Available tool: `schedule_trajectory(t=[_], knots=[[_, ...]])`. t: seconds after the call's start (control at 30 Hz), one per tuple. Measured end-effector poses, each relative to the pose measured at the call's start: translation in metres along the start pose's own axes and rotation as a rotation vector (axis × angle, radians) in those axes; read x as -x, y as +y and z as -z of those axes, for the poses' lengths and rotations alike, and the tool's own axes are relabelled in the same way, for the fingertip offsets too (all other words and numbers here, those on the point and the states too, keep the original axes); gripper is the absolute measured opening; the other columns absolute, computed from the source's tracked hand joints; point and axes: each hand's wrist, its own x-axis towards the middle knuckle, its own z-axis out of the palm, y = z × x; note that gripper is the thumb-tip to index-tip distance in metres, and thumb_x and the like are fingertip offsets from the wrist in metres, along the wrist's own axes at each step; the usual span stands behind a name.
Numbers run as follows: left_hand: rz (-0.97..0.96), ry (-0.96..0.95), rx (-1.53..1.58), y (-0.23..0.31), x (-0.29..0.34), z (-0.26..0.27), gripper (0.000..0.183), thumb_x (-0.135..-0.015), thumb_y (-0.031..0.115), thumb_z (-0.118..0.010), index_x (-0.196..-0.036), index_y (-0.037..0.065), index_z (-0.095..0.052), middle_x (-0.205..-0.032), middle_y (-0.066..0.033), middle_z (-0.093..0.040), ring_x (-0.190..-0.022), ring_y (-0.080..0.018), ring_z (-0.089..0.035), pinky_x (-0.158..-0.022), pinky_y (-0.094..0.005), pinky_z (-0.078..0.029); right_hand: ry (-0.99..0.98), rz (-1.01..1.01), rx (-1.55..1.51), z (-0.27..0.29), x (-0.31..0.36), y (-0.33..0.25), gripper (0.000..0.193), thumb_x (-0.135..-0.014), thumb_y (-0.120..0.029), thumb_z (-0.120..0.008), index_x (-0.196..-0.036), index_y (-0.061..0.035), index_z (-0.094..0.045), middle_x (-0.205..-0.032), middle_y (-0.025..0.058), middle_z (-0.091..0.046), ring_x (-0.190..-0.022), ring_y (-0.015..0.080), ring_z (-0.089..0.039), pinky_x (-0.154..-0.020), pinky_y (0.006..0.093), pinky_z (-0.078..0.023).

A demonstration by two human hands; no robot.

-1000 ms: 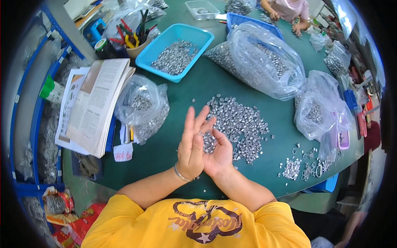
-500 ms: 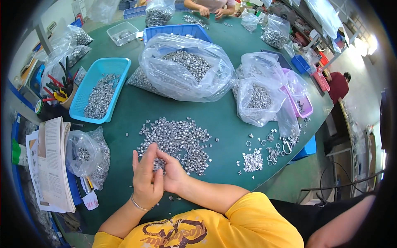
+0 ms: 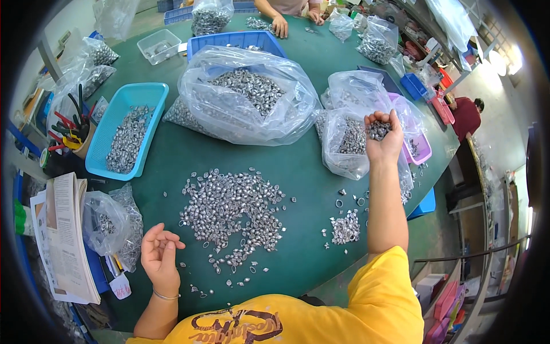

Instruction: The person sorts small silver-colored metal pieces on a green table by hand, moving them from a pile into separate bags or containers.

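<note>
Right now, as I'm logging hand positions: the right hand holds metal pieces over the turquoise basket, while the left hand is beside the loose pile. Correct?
No: in the head view, the right hand holds metal pieces by the clear bag near the purple basket, not over the turquoise basket; the left hand is beside the loose pile.

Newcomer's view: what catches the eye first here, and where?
Probably the heap of small silvery metal pieces spread on the green table, right in front of the person. Next, the right hand, cupped around a handful of similar pieces by an open clear bag at right. Behind the heap bulges a large clear bag full of silvery pieces.
</note>
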Motion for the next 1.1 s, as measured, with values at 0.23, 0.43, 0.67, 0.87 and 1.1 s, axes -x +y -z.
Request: schedule_trajectory(t=[0.23,0.43,0.67,0.87,1.1], knots=[[0.028,0.048,-0.057,-0.002,-0.003,0.014,0.031,-0.085,-0.004,-0.048,-0.116,-0.001,-0.047,-0.087,-0.008,-0.057,-0.071,-0.0115,-0.054,-0.067,-0.0225,-0.046,0.077,0.027,0.677,0.011,-0.015,0.006,0.026,-0.093,-0.019,-0.04,-0.112,-0.0063,-0.053,-0.101,0.0083,-0.065,-0.092,0.0154,-0.057,-0.074,0.0258,-0.034],[0.088,0.007,0.003,-0.011,-0.004,0.017,0.032,-0.085,-0.005,-0.049,-0.117,-0.001,-0.045,-0.088,-0.0085,-0.057,-0.073,-0.0126,-0.056,-0.069,-0.0233,-0.046,-0.188,0.129,0.904,0.084,-0.044,-0.014,0.053,-0.069,0.01,-0.035,-0.116,-0.0045,-0.053,-0.124,0.0079,-0.053,-0.12,0.0207,-0.046,-0.098,0.0309,-0.03],[-0.195,-0.383,-0.517,-0.004,-0.002,0.021,0.021,-0.075,-0.006,-0.058,-0.094,0.001,-0.061,-0.089,-0.0097,-0.06,-0.076,-0.0186,-0.057,-0.069,-0.0287,-0.045,-0.483,0.435,1.422,-0.007,0.095,0.027,0.021,-0.083,0.0,-0.043,-0.095,0.0009,-0.061,-0.092,0.0069,-0.063,-0.084,0.0142,-0.056,-0.074,0.0269,-0.044],[-0.35,-0.726,-0.729,-0.019,0.019,-0.004,0.018,-0.066,0.006,-0.071,-0.083,0.006,-0.064,-0.083,-0.0041,-0.056,-0.073,-0.022,-0.053,-0.068,-0.0316,-0.043,-1.451,0.282,1.222,-0.014,0.241,0.089,0.031,-0.066,0.002,-0.059,-0.097,-0.0016,-0.061,-0.104,0.0105,-0.058,-0.091,0.0255,-0.056,-0.077,0.0352,-0.044],[-0.232,-0.586,-0.74,-0.009,0.032,0.012,0.016,-0.066,0.003,-0.069,-0.081,0.004,-0.063,-0.083,-0.0078,-0.056,-0.075,-0.024,-0.055,-0.069,-0.0326,-0.045,-1.238,0.24,1.267,0.001,0.263,0.089,0.022,-0.066,0.004,-0.063,-0.087,-0.0024,-0.061,-0.082,0.0088,-0.056,-0.074,0.0267,-0.054,-0.067,0.0351,-0.043]])
